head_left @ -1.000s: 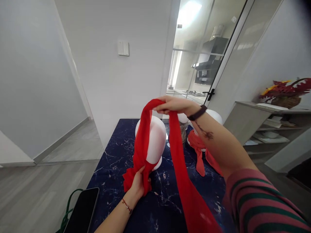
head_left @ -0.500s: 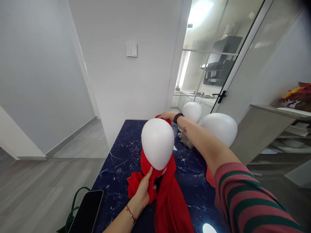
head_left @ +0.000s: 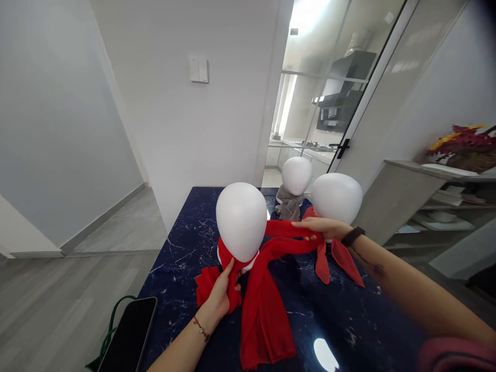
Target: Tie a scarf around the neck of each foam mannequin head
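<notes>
A white mannequin head [head_left: 241,219] stands on the dark blue marbled table [head_left: 182,243]. A red scarf [head_left: 263,320] is around its neck, one end hanging down toward me at the front. My left hand [head_left: 220,295] grips the scarf just under the chin, thumb on top, with a short bunched end to its left. Out to the right, my right hand [head_left: 323,227] is closed on a stretch of the scarf and holds it taut, sideways from the neck. Part of the scarf behind the head is hidden.
A second white head [head_left: 337,196] with a coral-red neckerchief [head_left: 346,262] stands right, behind my right hand. Farther back is a head [head_left: 296,174] with a grey scarf [head_left: 290,204]. A phone [head_left: 127,336] lies at the near left edge. Shelves [head_left: 437,206] stand to the right.
My right hand has come from behind the head out to the right, drawing the scarf with it. My left hand keeps its hold under the chin. The view has shifted slightly.
</notes>
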### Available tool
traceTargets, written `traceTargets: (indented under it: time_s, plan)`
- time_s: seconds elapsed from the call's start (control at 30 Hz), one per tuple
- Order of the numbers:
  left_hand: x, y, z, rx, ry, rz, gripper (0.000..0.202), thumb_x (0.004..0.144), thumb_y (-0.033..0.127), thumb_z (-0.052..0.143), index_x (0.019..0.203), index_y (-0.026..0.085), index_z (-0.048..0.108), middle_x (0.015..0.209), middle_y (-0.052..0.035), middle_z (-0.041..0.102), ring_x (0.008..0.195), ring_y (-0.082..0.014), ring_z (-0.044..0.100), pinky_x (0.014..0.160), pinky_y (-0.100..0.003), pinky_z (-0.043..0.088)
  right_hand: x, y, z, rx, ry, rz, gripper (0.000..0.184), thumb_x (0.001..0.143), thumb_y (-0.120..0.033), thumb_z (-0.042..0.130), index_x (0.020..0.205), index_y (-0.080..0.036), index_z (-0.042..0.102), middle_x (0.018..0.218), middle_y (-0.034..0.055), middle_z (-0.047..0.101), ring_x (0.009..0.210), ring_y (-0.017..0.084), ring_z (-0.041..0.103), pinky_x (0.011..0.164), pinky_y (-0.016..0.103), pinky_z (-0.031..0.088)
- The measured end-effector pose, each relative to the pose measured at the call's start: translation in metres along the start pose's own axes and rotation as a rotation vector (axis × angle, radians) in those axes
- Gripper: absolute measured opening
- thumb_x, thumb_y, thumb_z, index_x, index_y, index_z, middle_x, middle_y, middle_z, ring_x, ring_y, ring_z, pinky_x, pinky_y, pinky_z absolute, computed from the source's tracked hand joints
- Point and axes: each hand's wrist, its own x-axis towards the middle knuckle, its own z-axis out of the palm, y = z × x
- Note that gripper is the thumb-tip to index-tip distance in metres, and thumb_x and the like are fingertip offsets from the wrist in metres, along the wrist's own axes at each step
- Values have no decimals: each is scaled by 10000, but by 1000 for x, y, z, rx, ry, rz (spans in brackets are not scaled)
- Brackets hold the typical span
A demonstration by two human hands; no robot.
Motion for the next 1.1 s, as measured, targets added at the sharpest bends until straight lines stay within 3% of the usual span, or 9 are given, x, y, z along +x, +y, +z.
traceTargets:
  time_s: [0.13, 0.27, 0.33, 0.43, 0.57, 0.73, 0.83, 0.9, 1.1]
  plan:
    - [1, -1, 0, -17, -13, 56, 292, 792, 386, 646, 935, 133, 616, 768, -52, 665, 414, -37, 461, 333, -136, 298, -59, 20, 25, 214, -496, 132, 410, 785, -437, 585, 836, -41, 679, 725, 96, 683, 630, 109, 618, 609, 204, 446]
    - [0, -1, -1, -14, -32, 55, 299, 790, 401, 644, 934, 139, 619, 754, -40, 657, 430, -47, 484, 337, -139, 311, -100, 23, 62, 361, -652, 4, 456, 653, -311, 754, 1043, -94, 661, 1001, 107, 679, 993, 195, 622, 923, 314, 425]
    - [1, -2, -3, -3, -42, 50, 312, 784, 414, 647, 944, 148, 620, 739, -24, 651, 412, -45, 468, 338, -148, 322, -116, 24, 79, 471, -626, 17, 565, 659, -262, 756, 1188, -145, 593, 1089, 104, 656, 1035, 205, 612, 950, 349, 423]
    - [4, -2, -6, 24, -63, 21, 331, 792, 438, 628, 959, 152, 622, 755, -21, 655, 379, -36, 432, 327, -160, 320, -131, 33, 102, 754, -432, 66, 666, 607, -312, 796, 1219, -174, 572, 1118, 110, 650, 995, 214, 635, 884, 336, 474]
    - [4, -1, -4, 23, -67, 34, 349, 802, 444, 614, 980, 144, 620, 769, -34, 659, 380, -29, 431, 316, -146, 299, -143, 50, 139, 1104, -109, 223, 358, 693, -398, 723, 994, -206, 691, 1057, 83, 692, 985, 202, 650, 945, 334, 444]
    - [-2, 1, 1, 24, -33, 12, 333, 804, 439, 612, 963, 146, 616, 728, -20, 655, 339, -27, 388, 315, -158, 320, -154, 52, 204, 1342, -284, 334, 470, 707, -502, 652, 1024, -157, 692, 1123, 134, 664, 1134, 270, 572, 1012, 399, 396]
    - [-3, 2, 3, 23, -48, 2, 298, 823, 423, 591, 933, 148, 620, 720, -21, 657, 351, -34, 415, 317, -157, 320, -154, 48, 238, 1432, -188, 402, 455, 741, -469, 630, 1002, -102, 692, 1031, 139, 695, 1078, 261, 604, 992, 397, 415]
    - [-3, 2, 3, 19, -43, 7, 281, 824, 414, 595, 911, 149, 619, 712, -13, 657, 346, -27, 406, 316, -151, 314, -151, 44, 253, 1467, -151, 414, 423, 744, -448, 639, 979, -102, 698, 961, 132, 712, 1034, 255, 626, 969, 387, 433]
    - [-4, 0, 1, -5, -131, -49, 291, 799, 389, 632, 913, 122, 631, 675, -27, 672, 368, -48, 455, 358, -167, 369, -115, 21, 273, 1538, -347, 386, 422, 782, -454, 614, 1017, -108, 669, 938, 114, 712, 965, 226, 653, 917, 360, 462]
